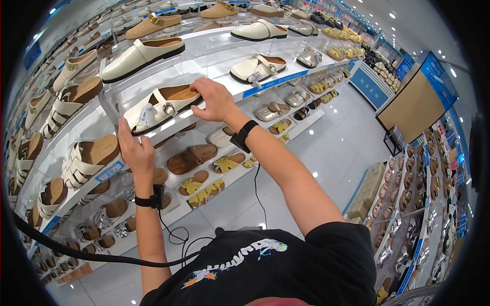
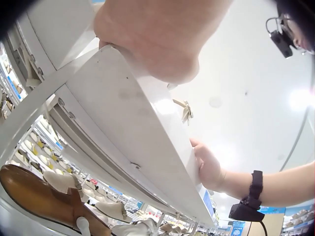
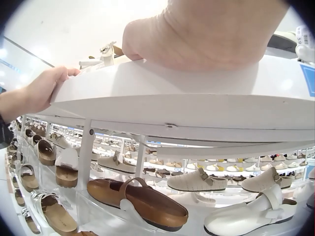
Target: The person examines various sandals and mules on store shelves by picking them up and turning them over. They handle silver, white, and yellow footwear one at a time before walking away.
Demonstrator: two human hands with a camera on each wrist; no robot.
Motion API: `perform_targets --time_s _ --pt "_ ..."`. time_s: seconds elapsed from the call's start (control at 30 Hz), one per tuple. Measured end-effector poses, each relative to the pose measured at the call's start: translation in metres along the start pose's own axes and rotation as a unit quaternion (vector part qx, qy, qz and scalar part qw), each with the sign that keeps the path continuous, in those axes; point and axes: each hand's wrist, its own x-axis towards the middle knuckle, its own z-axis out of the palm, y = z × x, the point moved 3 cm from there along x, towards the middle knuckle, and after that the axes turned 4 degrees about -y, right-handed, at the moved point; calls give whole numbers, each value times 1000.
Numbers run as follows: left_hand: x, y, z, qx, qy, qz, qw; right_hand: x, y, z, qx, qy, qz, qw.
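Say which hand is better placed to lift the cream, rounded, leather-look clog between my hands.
Probably your right hand: it curls at the heel of the clog; your left hand is toe-side, at the long white shelf.

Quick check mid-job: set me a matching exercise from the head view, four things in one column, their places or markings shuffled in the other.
Things:
1. Right hand
2. Left hand
3. Dark brown backless shoe
4. Black short-sleeved T-shirt

Places or markings:
A. On a tier below the cream backless shoe with a round buckle
B. By that cream shoe's toe
C. Bears a multicoloured print
D. At that cream shoe's heel

Pairs: 1-D, 2-B, 3-A, 4-C
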Motion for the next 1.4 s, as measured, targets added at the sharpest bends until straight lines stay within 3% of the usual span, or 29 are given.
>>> perform_targets --time_s 0.17,0.23,0.5,0.63,0.7,0.8,0.9,1.07,1.2,1.27,1.4 --pt "-7 5 -4 13 -29 -24 999 -4 -2 -6 2 38 -29 999" --pt "-19 16 -10 -31 -47 -76 995 -15 -5 -17 21 100 -36 994" --pt "-52 97 -11 48 -72 -116 990 -62 16 -93 54 191 4 980" --pt "-36 143 13 34 -72 -58 995 -80 78 -143 66 213 60 973" --pt "-22 169 38 -8 -75 -15 997 -89 119 -167 82 204 136 966" --pt "-8 193 90 -64 -127 -32 989 -95 187 -191 99 188 211 954" --pt "9 219 140 -74 -151 -17 986 -92 238 -216 75 186 217 955" --pt "66 249 192 -60 -119 14 991 -77 303 -241 108 171 207 957" --pt "120 272 212 55 -51 129 989 -50 338 -242 86 161 134 974" --pt "145 276 221 100 -47 123 986 -32 347 -240 52 166 60 983" --pt "166 268 234 155 -34 135 978 -8 361 -227 89 137 47 985"
